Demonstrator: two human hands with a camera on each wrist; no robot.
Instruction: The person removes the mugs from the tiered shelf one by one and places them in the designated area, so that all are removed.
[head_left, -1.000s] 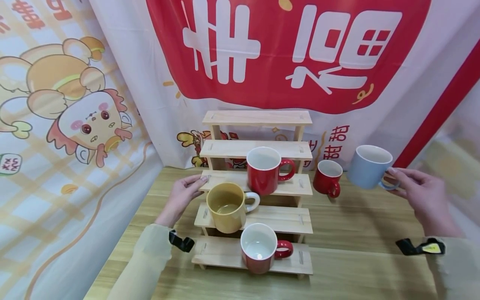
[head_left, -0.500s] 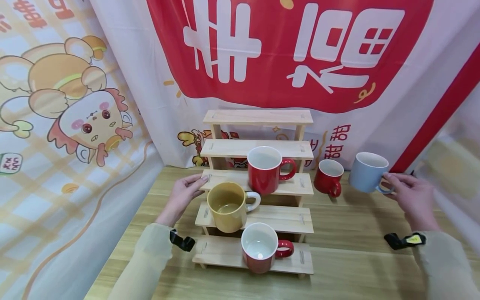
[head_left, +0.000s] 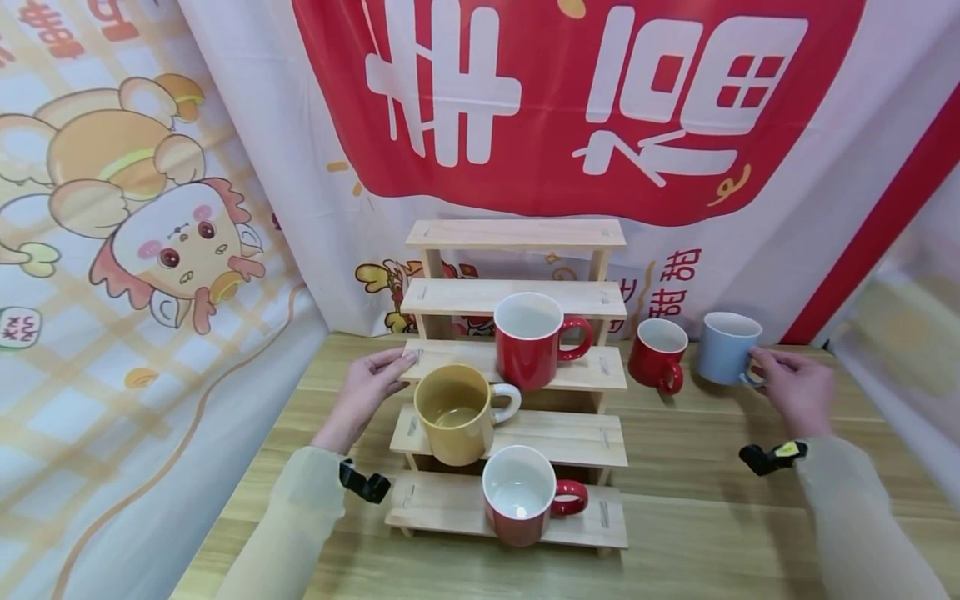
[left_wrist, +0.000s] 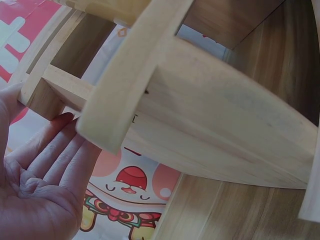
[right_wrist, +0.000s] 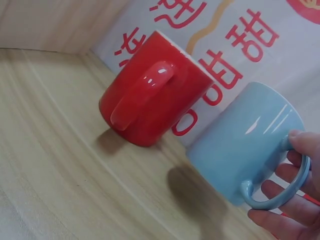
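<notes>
My right hand (head_left: 795,392) pinches the handle of a light blue mug (head_left: 726,348), with fingers through and around the loop in the right wrist view. That mug (right_wrist: 247,142) is upright, close over the table, with its shadow beside its base. Just left of it stands a small red mug (head_left: 657,357), its handle toward me. With my left hand (head_left: 369,385) I grip the left end of the middle step of a stepped wooden display stand (head_left: 442,357), thumb on top and fingers under the board in the left wrist view (left_wrist: 47,185).
On the stand's steps sit a large red mug (head_left: 527,354), a yellow mug (head_left: 452,419) with a white handle, and a red mug with a white inside (head_left: 517,500). The wood-grain table (head_left: 705,517) ends at a printed cloth backdrop (head_left: 562,100) behind.
My right hand has moved left and lowered the light blue mug toward the table, nearer to the small red mug. The left hand keeps its place on the stand.
</notes>
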